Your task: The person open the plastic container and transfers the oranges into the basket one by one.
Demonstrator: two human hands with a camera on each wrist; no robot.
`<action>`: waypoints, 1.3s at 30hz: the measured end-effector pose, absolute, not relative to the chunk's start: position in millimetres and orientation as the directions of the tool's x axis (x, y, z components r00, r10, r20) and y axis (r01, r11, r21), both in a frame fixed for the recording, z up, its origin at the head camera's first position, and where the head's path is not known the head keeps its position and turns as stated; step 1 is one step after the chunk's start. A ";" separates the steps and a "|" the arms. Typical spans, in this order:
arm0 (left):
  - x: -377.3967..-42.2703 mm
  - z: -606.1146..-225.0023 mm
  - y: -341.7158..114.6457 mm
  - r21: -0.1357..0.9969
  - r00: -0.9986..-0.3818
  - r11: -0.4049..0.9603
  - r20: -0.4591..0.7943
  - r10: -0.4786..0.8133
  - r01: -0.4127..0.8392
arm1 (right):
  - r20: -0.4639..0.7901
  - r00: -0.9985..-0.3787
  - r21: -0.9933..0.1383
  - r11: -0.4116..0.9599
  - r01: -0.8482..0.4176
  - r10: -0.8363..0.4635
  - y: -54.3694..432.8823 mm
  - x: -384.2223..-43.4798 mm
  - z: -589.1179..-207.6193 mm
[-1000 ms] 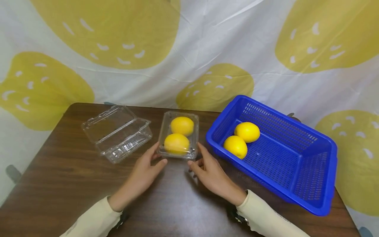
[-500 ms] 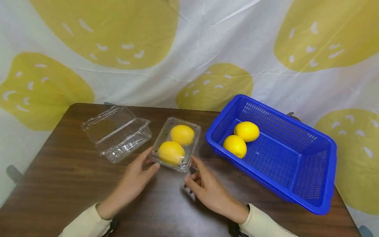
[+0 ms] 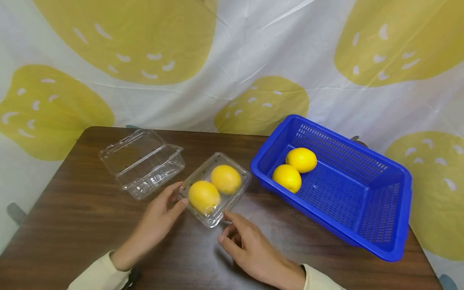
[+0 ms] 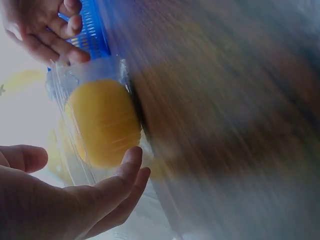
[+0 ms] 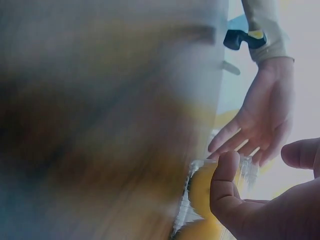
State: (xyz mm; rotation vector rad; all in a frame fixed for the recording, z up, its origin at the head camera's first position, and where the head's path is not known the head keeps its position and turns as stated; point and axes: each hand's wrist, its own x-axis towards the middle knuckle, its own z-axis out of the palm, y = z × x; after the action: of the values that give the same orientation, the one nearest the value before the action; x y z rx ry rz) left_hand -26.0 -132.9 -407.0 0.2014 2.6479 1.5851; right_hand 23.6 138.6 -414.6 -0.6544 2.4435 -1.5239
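In the head view, a closed clear plastic clamshell box sits turned at an angle on the table, with two lemons, a nearer lemon and a farther lemon, inside. The fingertips of my left hand touch its left corner; the left wrist view has the fingers against the side and the thumb apart. My right hand has its index fingertip at the near right edge, its other fingers loosely bent and holding nothing. In the right wrist view, the box is partly hidden behind my fingers.
A blue slotted basket stands at the right, with two more lemons, a rear lemon and a front lemon, at its left end. Farther left, another clear clamshell box lies with its lid raised. Patterned cloth hangs behind the brown table.
The closed box with its lemons has turned clockwise and come nearer to me. My left hand has drifted left and my right hand has come down closer, both still at its edges.
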 end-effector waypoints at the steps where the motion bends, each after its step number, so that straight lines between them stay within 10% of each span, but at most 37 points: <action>1: -27.6 -412.8 -134.8 0.875 -0.990 0.470 0.054 0.133 0.111 | 0.070 -0.880 -0.892 0.366 -0.266 -0.470 137.9 25.2 -414.9; 31: -28.2 -400.0 -128.0 0.835 -0.981 0.535 0.029 0.190 0.129 | -0.004 -0.700 -0.910 0.293 -0.294 -0.714 116.4 49.0 -415.8; 39: -26.0 -403.9 -120.7 0.731 -0.948 0.610 0.175 0.265 0.306 | 0.238 -0.656 -0.810 0.227 -0.541 -0.717 147.1 51.4 -404.9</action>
State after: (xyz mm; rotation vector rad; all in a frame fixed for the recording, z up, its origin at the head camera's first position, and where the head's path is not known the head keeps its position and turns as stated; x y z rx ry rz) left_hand -26.0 -120.7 -403.9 0.5080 2.8628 1.3147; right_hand 51.4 147.1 -404.9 -1.2005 2.3087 -1.4021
